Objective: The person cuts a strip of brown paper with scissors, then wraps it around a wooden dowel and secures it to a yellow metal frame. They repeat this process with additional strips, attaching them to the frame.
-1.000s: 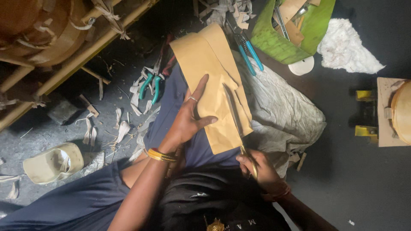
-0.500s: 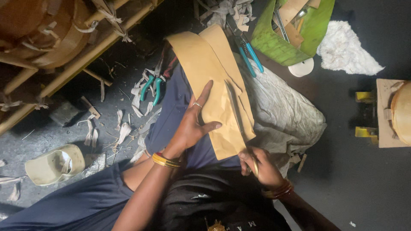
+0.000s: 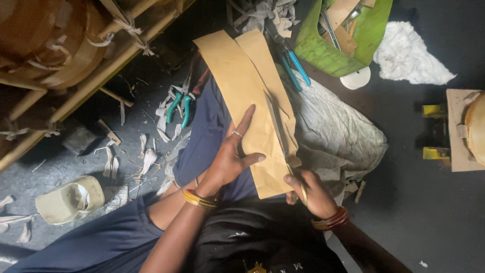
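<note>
- Head view: our left hand (image 3: 230,159) lies flat and open on the tan sheet (image 3: 247,96) – fingers spread, pressing it onto our lap.
- Our right hand (image 3: 308,189) has its grip closed round the handle of the long blade (image 3: 275,126), which lies along the sheet's right side.
- The sheet runs from our lap out over the floor – green-handled pliers (image 3: 179,108) lie left of it, blue-handled pliers (image 3: 295,65) right.

Dark bare floor (image 3: 404,212) right of the crumpled grey cloth (image 3: 338,136) lies open; teal-handled pliers (image 3: 179,108) and pale scraps (image 3: 151,156) clutter the left.
</note>
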